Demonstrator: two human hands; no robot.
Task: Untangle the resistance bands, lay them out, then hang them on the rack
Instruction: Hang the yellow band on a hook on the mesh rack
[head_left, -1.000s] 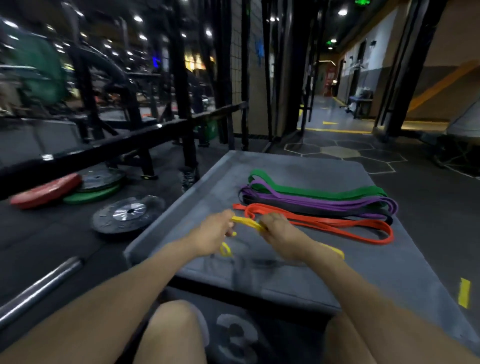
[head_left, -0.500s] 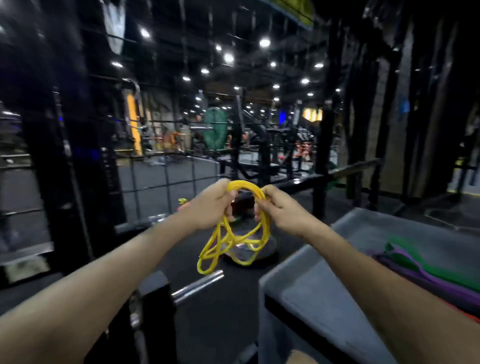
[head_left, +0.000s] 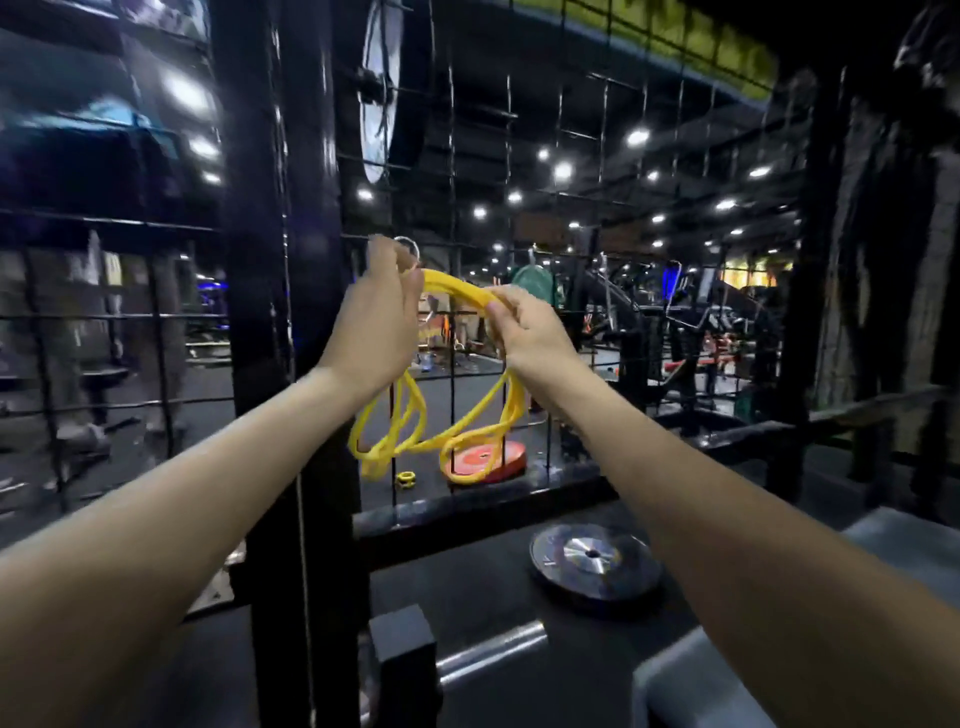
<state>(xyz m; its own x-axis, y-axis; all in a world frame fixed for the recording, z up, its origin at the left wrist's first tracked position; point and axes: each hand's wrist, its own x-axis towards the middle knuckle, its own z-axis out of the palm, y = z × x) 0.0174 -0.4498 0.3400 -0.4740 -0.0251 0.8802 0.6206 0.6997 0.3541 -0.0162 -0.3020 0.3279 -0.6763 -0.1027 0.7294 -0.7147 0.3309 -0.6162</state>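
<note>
A coiled yellow resistance band (head_left: 457, 415) is being held up to the wire-grid rack (head_left: 452, 249), gripped at its top by the left hand (head_left: 376, 327) and right hand (head_left: 524, 332); all strands are best being kept gathered while being hooked.

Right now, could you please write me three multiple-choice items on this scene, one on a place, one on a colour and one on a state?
1. Where is the grey weight plate?
A. flat on the floor
B. on a bar
C. in a hand

2. What colour is the band being held?
A. green
B. yellow
C. purple

3. How does the band hang?
A. as one straight strip
B. in several drooping loops
C. knotted to the mesh

Answers: 1 A, it lies flat beneath the right arm. 2 B, it is yellow throughout. 3 B, its loops droop below the left hand and right hand, which both grip its top.
</note>
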